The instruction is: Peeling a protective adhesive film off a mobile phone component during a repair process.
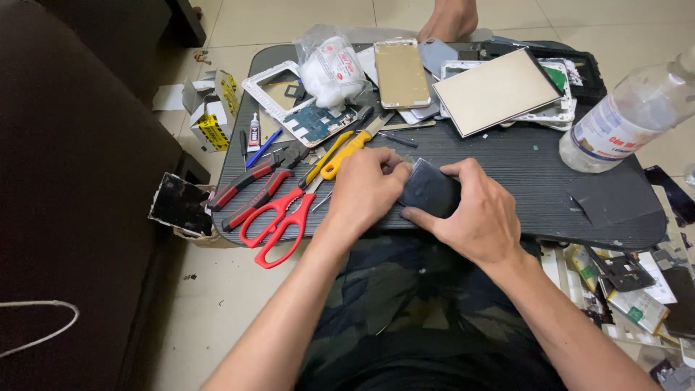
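Both of my hands meet over a small dark flat phone part [429,192] at the front edge of a low black table [507,156]. My right hand [474,210] wraps around the part from the right and holds it. My left hand [368,190] pinches its left edge with curled fingers. Just left of my left hand lie red-handled scissors [279,217], red-and-black pliers [253,185] and a yellow-handled cutter [346,153].
The back of the table holds a gold phone back [400,72], a pale screen panel [496,90], a white frame [269,90], a circuit board [318,122], a white bag [331,69]. A clear plastic bottle [630,116] stands at right. Phone parts litter the floor at right [637,289]. A bare foot [450,18] shows beyond the table.
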